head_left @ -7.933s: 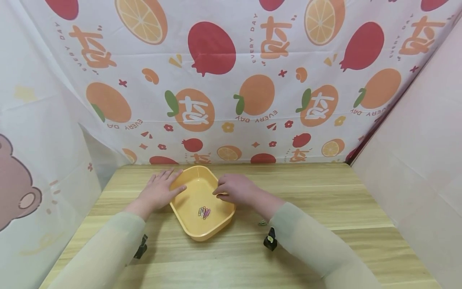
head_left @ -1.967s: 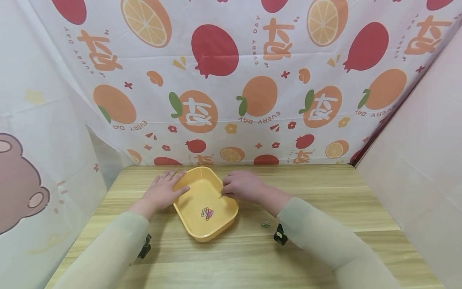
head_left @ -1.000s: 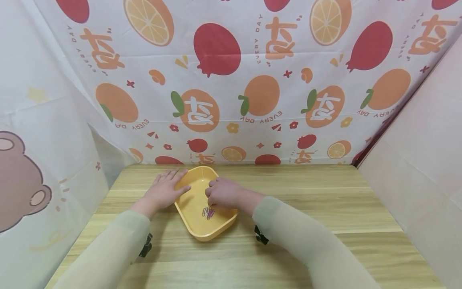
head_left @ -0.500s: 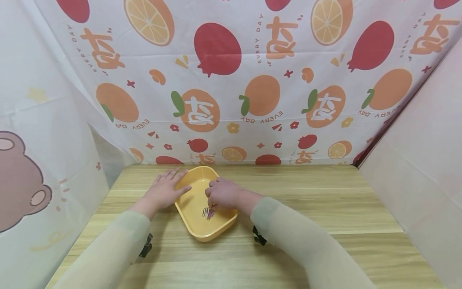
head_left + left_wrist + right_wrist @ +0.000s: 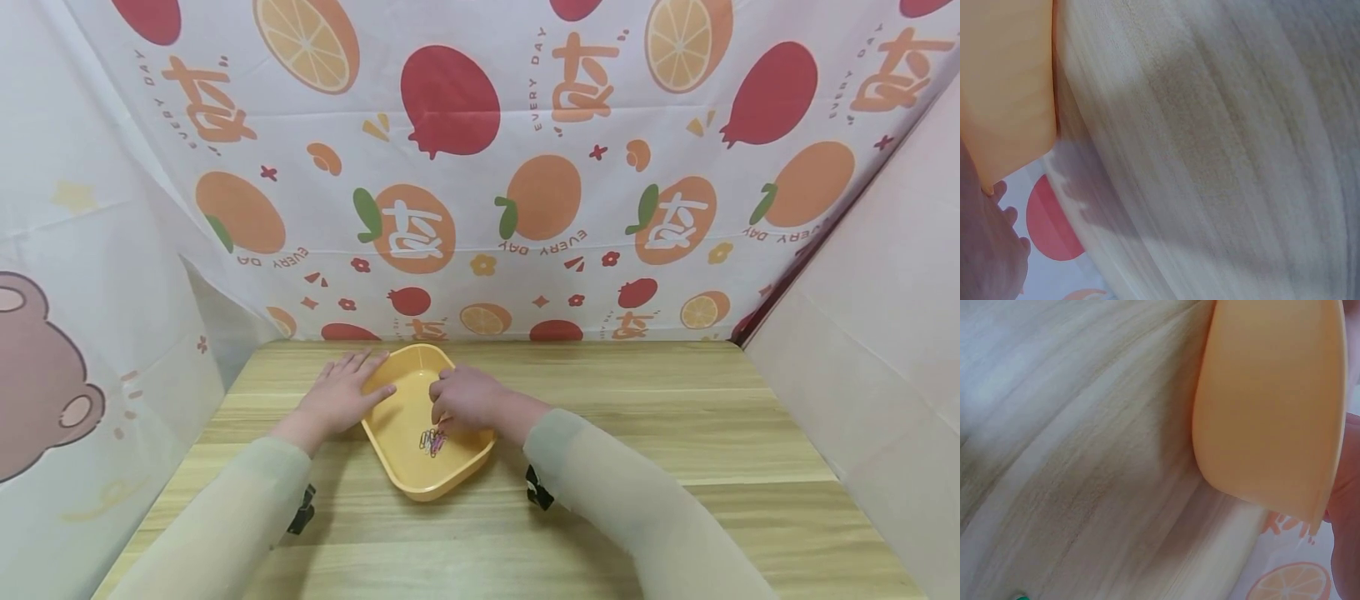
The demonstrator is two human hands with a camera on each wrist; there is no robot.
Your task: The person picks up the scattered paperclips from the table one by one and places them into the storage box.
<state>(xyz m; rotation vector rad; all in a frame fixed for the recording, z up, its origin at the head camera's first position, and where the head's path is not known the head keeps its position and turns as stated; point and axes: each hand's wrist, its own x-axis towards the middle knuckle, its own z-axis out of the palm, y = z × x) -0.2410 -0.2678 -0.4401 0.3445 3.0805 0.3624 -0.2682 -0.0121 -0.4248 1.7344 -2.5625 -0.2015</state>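
Note:
A yellow rectangular tray stands on the wooden table. Several small paper clips, some dark and some pink, lie in a pile on its floor. My left hand rests on the tray's left rim with fingers spread. My right hand reaches over the right rim, its bent fingers pointing down at the pile's edge. Whether a clip is between those fingertips is too small to tell. In the right wrist view the tray wall hides most of that hand's work; the left wrist view shows the tray's outer side.
The wooden table reaches to a fruit-print cloth at the back, with pale cloth walls on both sides. A small green thing shows at the bottom edge of the right wrist view.
Two seconds ago my right hand held a small clip above the tray's right rim. It has since moved left over the pile and risen slightly; its forearm now covers the green clips on the table.

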